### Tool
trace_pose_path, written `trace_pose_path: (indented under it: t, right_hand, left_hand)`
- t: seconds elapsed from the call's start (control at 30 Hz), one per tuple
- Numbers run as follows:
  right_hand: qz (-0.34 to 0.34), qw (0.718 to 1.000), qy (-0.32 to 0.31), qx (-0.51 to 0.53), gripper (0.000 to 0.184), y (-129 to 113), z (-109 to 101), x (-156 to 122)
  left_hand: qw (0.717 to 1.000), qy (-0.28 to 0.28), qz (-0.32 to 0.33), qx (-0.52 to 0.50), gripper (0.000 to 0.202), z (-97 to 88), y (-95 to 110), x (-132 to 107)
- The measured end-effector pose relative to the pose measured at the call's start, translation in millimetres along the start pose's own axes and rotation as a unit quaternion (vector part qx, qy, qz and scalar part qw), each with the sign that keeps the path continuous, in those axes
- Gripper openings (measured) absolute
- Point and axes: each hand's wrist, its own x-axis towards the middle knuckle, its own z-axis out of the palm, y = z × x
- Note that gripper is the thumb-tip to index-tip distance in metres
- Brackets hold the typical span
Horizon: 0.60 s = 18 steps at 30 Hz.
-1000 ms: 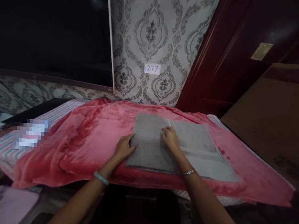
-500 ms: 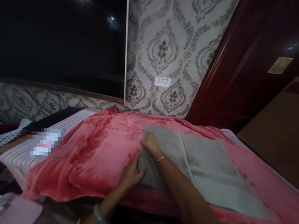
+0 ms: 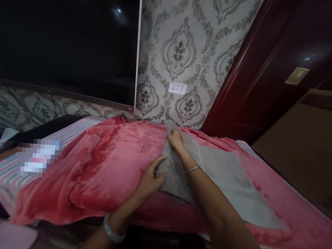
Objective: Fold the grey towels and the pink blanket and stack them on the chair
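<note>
A grey cloth (image 3: 231,175) with a pale fold line lies spread over a pink plush blanket (image 3: 123,155). Its left part is raised off the blanket along the left edge. My right hand (image 3: 175,139), a thin bracelet on its wrist, is closed on the far left corner of the cloth and holds it up. Lower down that same edge is my left hand (image 3: 150,179), with a bangle on the forearm. Its thumb and fingers are apart beside the cloth's edge; whether they touch it is hard to tell.
Striped bedding (image 3: 10,168) shows under the blanket at left, with a blurred-out item on it. A large dark television (image 3: 63,39) hangs at back left. To the right stand a dark red door panel (image 3: 250,77) and a brown board (image 3: 310,151).
My right hand has lifted the cloth's far left corner and moved it away from me. My left hand has shifted slightly up along the edge. The view has turned a little to the right.
</note>
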Motion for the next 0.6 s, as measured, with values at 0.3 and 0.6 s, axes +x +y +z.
trace_pose_path:
  t: [0.3, 0.6]
  right_hand:
    - [-0.073, 0.993, -0.078, 0.049, 0.037, -102, 60, -30]
    - [-0.138, 0.987, -0.083, 0.015, 0.043, -31, 95, -42]
  left_hand:
    - [0.985, 0.092, -0.077, 0.125, 0.066, -127.4, -9, -33]
    - [0.889, 0.060, -0.098, 0.444, 0.045, -148.1, -43, -27]
